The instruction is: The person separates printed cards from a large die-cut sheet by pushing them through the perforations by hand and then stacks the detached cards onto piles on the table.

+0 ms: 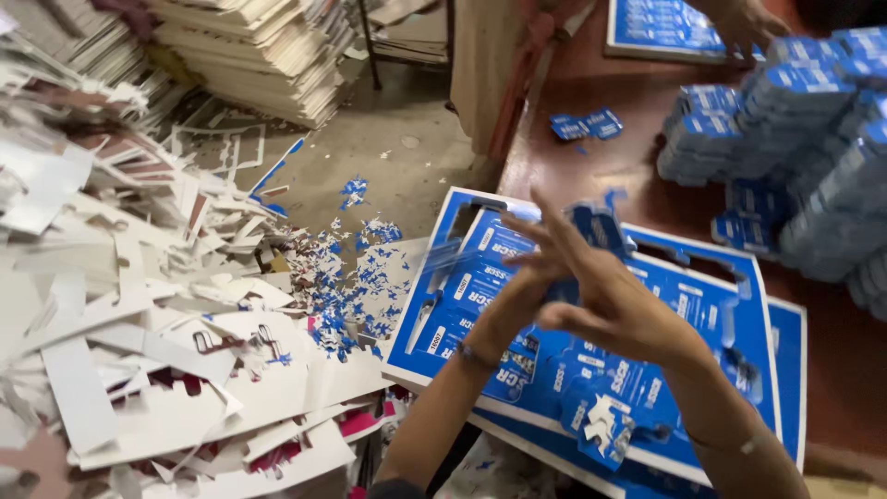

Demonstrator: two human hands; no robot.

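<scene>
My left hand point(517, 294) and my right hand point(614, 310) meet, blurred by motion, above a stack of blue die-cut card sheets point(711, 314) at the edge of a brown table point(591, 162). The right hand's fingers are stretched out and apart, lying across the left hand. A small blurred blue card piece point(594, 226) shows just above the two hands; whether either hand grips it is unclear. My left wrist wears a thin bracelet point(473, 356). Several punched pieces lie loose on the sheet near the front edge point(605, 425).
Stacks of small blue card pieces point(795, 111) fill the table's right side, with two loose pieces point(587, 125) nearby. Another person's hand point(744, 20) rests on a blue sheet point(661, 28) at the back. White card scrap point(148, 314), blue offcuts point(356, 277) and stacked boards point(259, 55) cover the floor at left.
</scene>
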